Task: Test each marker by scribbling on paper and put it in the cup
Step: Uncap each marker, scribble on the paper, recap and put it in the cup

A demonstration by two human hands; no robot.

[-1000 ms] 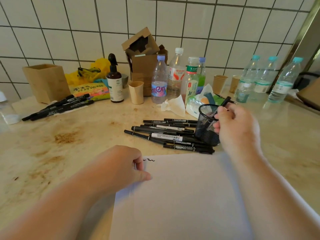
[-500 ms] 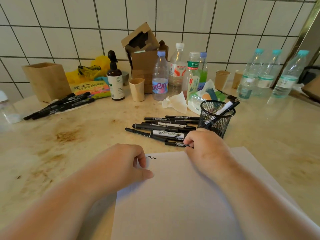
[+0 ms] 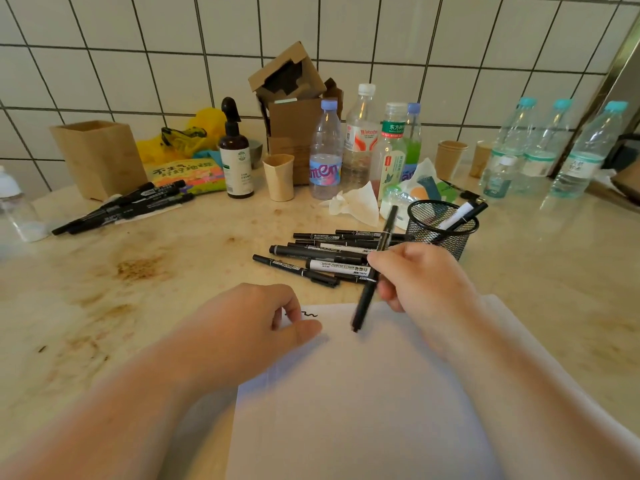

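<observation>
A white sheet of paper (image 3: 363, 403) lies on the counter in front of me, with one small black squiggle (image 3: 310, 315) near its top edge. My left hand (image 3: 252, 327) rests on the paper's top left corner, fingers loosely curled and thumb flat on the sheet. My right hand (image 3: 420, 277) grips a black marker (image 3: 363, 306), held nearly upright above the paper's top edge. Behind it lies a pile of several black markers (image 3: 325, 259). A black mesh cup (image 3: 441, 230) stands to the right of the pile with two markers inside.
A second bunch of black markers (image 3: 121, 209) lies at the left beside a wooden box (image 3: 98, 157). Bottles (image 3: 323, 154), paper cups (image 3: 278, 178), a cardboard box (image 3: 291, 98) and crumpled tissue (image 3: 353, 202) line the back by the tiled wall.
My right hand dropped a marker into the mesh cup, reached to the pile, and now has lifted another marker over the paper. The left hand stayed on the paper.
</observation>
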